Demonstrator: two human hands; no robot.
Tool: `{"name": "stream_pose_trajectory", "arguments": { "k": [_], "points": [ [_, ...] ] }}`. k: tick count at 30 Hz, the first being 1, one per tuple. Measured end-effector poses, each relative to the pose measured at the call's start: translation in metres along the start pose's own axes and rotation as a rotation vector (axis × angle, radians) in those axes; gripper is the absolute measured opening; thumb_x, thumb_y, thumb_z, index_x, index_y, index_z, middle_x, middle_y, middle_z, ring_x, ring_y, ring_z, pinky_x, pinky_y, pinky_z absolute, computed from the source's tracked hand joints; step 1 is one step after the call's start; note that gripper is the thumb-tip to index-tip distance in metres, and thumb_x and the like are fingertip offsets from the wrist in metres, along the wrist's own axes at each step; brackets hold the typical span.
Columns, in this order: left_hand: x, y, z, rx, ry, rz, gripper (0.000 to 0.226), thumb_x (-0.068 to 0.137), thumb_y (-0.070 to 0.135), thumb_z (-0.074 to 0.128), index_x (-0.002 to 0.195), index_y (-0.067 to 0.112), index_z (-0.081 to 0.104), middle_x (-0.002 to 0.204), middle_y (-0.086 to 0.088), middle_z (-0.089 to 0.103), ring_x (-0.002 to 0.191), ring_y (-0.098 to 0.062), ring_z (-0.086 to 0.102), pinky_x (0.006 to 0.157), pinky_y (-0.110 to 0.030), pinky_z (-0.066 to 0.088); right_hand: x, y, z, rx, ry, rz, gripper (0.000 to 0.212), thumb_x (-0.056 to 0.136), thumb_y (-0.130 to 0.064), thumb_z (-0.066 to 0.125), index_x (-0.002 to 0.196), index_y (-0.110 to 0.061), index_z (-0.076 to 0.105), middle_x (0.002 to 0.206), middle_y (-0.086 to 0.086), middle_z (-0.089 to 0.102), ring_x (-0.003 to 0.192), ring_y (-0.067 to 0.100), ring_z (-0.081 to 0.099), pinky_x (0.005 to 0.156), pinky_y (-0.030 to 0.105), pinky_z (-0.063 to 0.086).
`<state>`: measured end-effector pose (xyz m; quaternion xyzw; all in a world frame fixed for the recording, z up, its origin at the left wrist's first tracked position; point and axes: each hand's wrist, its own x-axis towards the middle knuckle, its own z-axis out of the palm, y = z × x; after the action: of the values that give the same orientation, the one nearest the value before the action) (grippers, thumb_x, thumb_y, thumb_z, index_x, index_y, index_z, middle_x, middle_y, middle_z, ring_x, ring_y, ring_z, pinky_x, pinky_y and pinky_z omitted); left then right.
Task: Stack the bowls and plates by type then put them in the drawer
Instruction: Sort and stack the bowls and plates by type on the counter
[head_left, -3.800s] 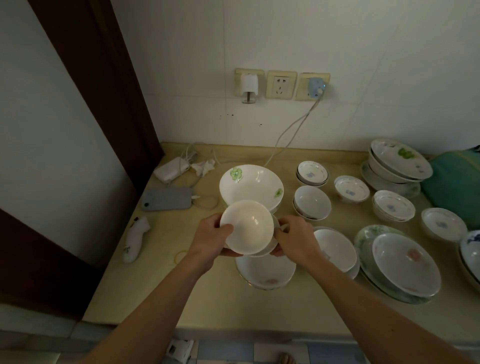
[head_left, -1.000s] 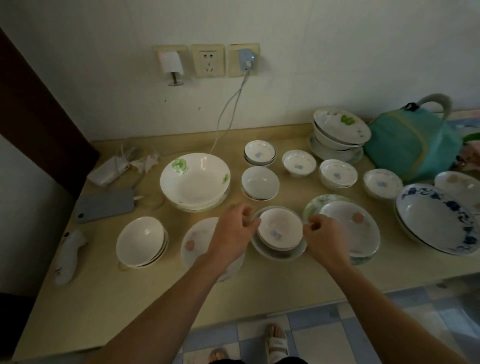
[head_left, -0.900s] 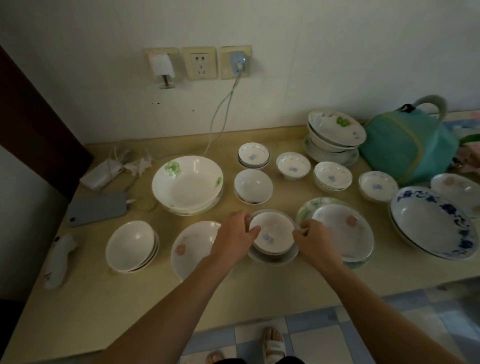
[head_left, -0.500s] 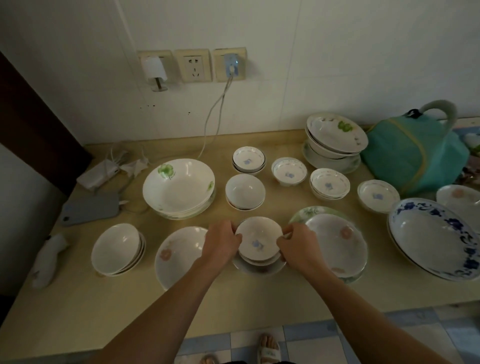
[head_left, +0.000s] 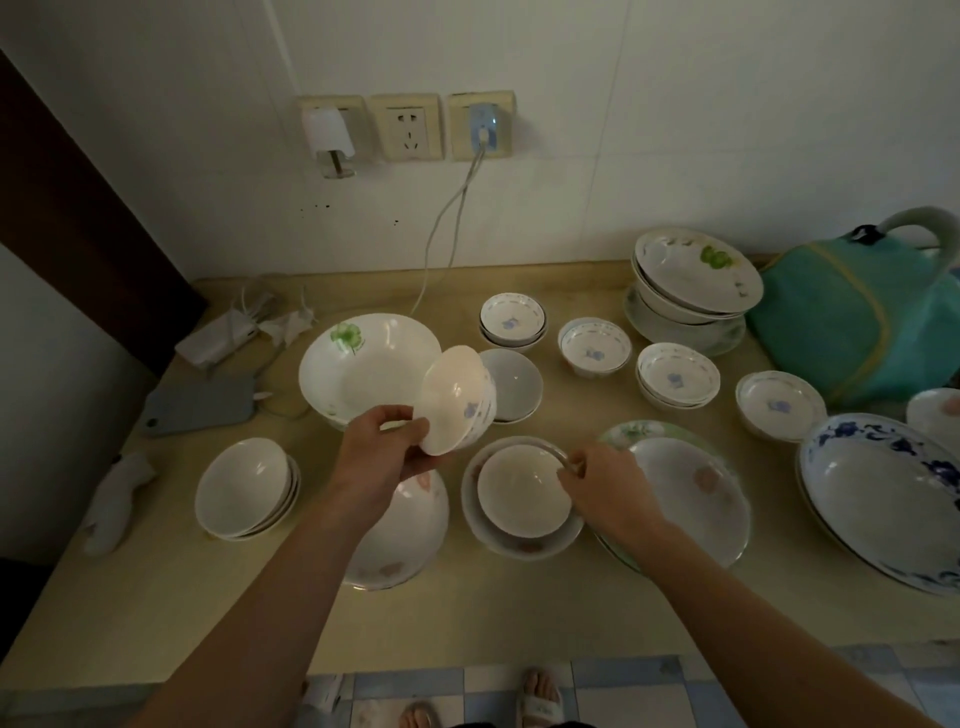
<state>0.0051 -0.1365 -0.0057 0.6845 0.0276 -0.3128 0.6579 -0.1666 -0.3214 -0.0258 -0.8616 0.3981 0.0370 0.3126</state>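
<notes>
From the head camera, the left hand (head_left: 383, 451) grips a small stack of blue-flowered bowls (head_left: 457, 402) by its near rim, thumb inside and fingers curled under, so the stack hangs tilted on edge above the counter (head_left: 156, 597), apparently to carry it clear of what lay beneath. The right hand (head_left: 602, 486) pinches the right rim of a plain white bowl (head_left: 522, 491) that sits nested in a wider shallow dish (head_left: 519, 545) near the middle; the pinch looks meant either to steady it or to start lifting it out, since the two are different shapes and do not belong together. Matching blue-flowered bowls (head_left: 675, 376) stand in low piles toward the far right, which is probably where the lifted stack belongs. A pile of plain bowls (head_left: 244, 486) sits at the near left, a likely home for the white one. A large green-leaf bowl (head_left: 363, 364) rests far left of the hands, pink-flowered plates (head_left: 691, 493) lie just right of the right hand, and a blue-patterned dish (head_left: 883, 493) lies at the right edge. A teal bag (head_left: 852, 322) crowds the far right corner. No drawer is visible.
</notes>
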Motion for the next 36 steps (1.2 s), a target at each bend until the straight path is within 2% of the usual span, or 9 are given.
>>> {"name": "stream_pose_trajectory", "arguments": {
  "k": [3, 7, 10, 12, 14, 17, 22, 29, 36],
  "points": [
    [-0.001, -0.004, -0.007, -0.058, -0.01, -0.037, 0.016, 0.09, 0.002, 0.069, 0.104, 0.01, 0.067, 0.112, -0.014, 0.068, 0.087, -0.03, 0.076, 0.065, -0.035, 0.062, 0.002, 0.0, 0.009, -0.147, -0.056, -0.013, 0.025, 0.095, -0.029, 0.059, 0.112, -0.013, 0.068, 0.105, 0.009, 0.071, 0.1, 0.029, 0.065, 0.09, 0.041, 0.054],
    [-0.005, -0.008, -0.01, -0.087, -0.015, -0.059, 0.02, 0.09, -0.001, 0.068, 0.109, 0.006, 0.064, 0.116, -0.018, 0.066, 0.092, -0.036, 0.074, 0.065, -0.036, 0.062, 0.007, -0.007, 0.015, -0.208, -0.082, -0.011, 0.024, 0.094, -0.015, 0.056, 0.115, -0.012, 0.067, 0.107, 0.009, 0.07, 0.102, 0.029, 0.064, 0.099, 0.047, 0.049],
    [-0.007, -0.012, -0.011, -0.085, -0.024, -0.072, 0.021, 0.091, -0.002, 0.067, 0.111, 0.004, 0.064, 0.117, -0.019, 0.067, 0.092, -0.036, 0.075, 0.067, -0.038, 0.063, 0.009, -0.01, 0.014, -0.13, -0.128, -0.003, 0.028, 0.088, -0.009, 0.055, 0.112, -0.01, 0.07, 0.099, 0.01, 0.072, 0.093, 0.026, 0.066, 0.08, 0.036, 0.052],
    [-0.008, -0.013, -0.011, -0.075, -0.033, -0.065, 0.02, 0.091, -0.002, 0.067, 0.11, 0.004, 0.064, 0.115, -0.02, 0.068, 0.091, -0.036, 0.075, 0.068, -0.038, 0.063, 0.008, -0.011, 0.01, -0.027, -0.166, -0.005, 0.027, 0.082, -0.007, 0.056, 0.102, -0.006, 0.074, 0.078, 0.009, 0.072, 0.076, 0.024, 0.068, 0.065, 0.033, 0.056],
    [-0.009, -0.015, -0.01, -0.047, -0.042, -0.051, 0.019, 0.091, -0.001, 0.067, 0.109, 0.004, 0.064, 0.112, -0.019, 0.07, 0.087, -0.034, 0.076, 0.067, -0.037, 0.063, 0.006, -0.012, 0.006, 0.073, -0.176, -0.005, 0.024, 0.078, -0.006, 0.055, 0.092, -0.005, 0.075, 0.062, 0.01, 0.071, 0.062, 0.024, 0.069, 0.069, 0.04, 0.062],
    [-0.009, -0.016, -0.005, 0.006, -0.051, -0.034, 0.017, 0.091, 0.0, 0.066, 0.107, 0.007, 0.065, 0.108, -0.018, 0.071, 0.081, -0.03, 0.077, 0.064, -0.036, 0.062, 0.003, -0.013, 0.001, 0.185, -0.141, 0.014, 0.018, 0.078, -0.008, 0.055, 0.085, -0.012, 0.071, 0.053, 0.007, 0.07, 0.049, 0.015, 0.066, 0.084, 0.049, 0.056],
    [-0.012, -0.015, 0.004, 0.155, -0.04, 0.025, 0.016, 0.09, 0.002, 0.068, 0.101, 0.014, 0.067, 0.102, -0.013, 0.071, 0.072, -0.023, 0.077, 0.057, -0.034, 0.061, 0.0, -0.022, -0.016, 0.306, -0.065, -0.011, 0.013, 0.088, -0.006, 0.057, 0.095, -0.015, 0.063, 0.059, 0.006, 0.071, 0.043, 0.008, 0.063, 0.044, 0.02, 0.047],
    [-0.014, -0.01, 0.015, 0.307, 0.006, 0.153, 0.016, 0.089, 0.003, 0.07, 0.099, 0.016, 0.066, 0.095, -0.004, 0.069, 0.076, -0.021, 0.073, 0.052, -0.03, 0.06, -0.003, -0.033, -0.021, 0.35, -0.035, -0.034, 0.005, 0.093, -0.014, 0.06, 0.092, -0.017, 0.064, 0.06, 0.006, 0.072, 0.048, 0.013, 0.068, 0.053, 0.032, 0.059],
    [-0.008, -0.01, 0.004, 0.468, 0.107, 0.228, 0.014, 0.087, 0.009, 0.069, 0.096, 0.019, 0.067, 0.091, 0.0, 0.071, 0.082, -0.021, 0.071, 0.055, -0.031, 0.062, -0.006, -0.052, -0.002, 0.452, -0.005, -0.046, 0.012, 0.097, -0.025, 0.063, 0.097, -0.013, 0.06, 0.07, 0.006, 0.071, 0.042, 0.006, 0.063, 0.04, 0.016, 0.045]
  ]
}}
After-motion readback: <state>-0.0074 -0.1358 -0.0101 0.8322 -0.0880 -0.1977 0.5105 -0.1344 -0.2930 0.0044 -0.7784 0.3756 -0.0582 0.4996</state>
